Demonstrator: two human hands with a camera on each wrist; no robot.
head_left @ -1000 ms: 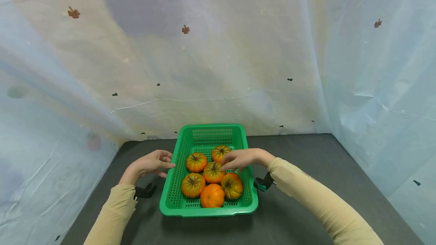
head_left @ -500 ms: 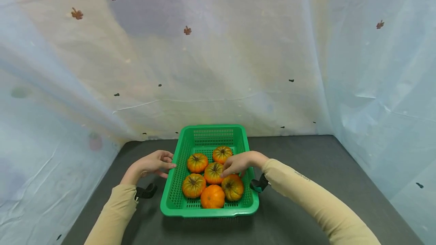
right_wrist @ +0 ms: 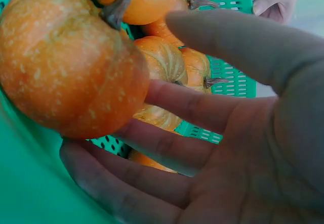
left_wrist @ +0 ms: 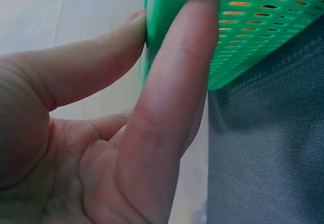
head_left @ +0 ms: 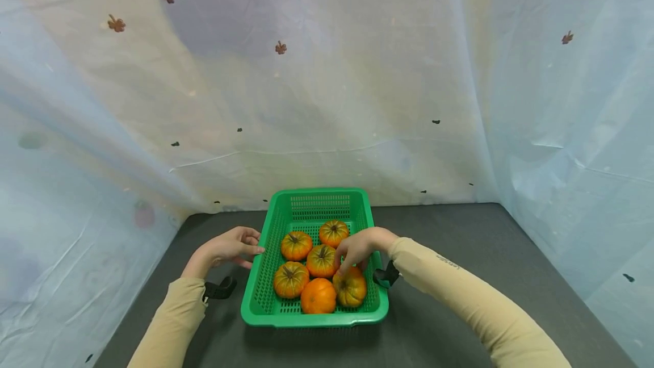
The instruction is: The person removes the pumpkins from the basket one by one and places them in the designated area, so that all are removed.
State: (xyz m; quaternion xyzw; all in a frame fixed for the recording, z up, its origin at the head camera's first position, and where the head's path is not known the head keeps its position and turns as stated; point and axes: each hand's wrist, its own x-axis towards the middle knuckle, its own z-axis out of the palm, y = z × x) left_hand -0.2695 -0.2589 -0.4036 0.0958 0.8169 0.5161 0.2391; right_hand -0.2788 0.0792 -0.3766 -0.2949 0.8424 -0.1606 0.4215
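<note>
A green plastic basket holds several small orange pumpkins. My left hand pinches its left rim, and in the left wrist view the thumb lies against the rim with a finger under it. My right hand reaches into the basket over its right side. It is at the front-right pumpkin, which has a brown stem in the right wrist view. There the fingers extend along the side of that pumpkin and touch it, while the thumb stands apart from it.
Beside it lie a plain orange pumpkin, a middle pumpkin and a back pumpkin. The basket stands on a dark table. A pale plastic sheet hangs behind and at both sides.
My right hand has come down and toward the front, from above the middle pumpkin to the front-right one, which has shifted slightly. The left hand stays at the rim.
</note>
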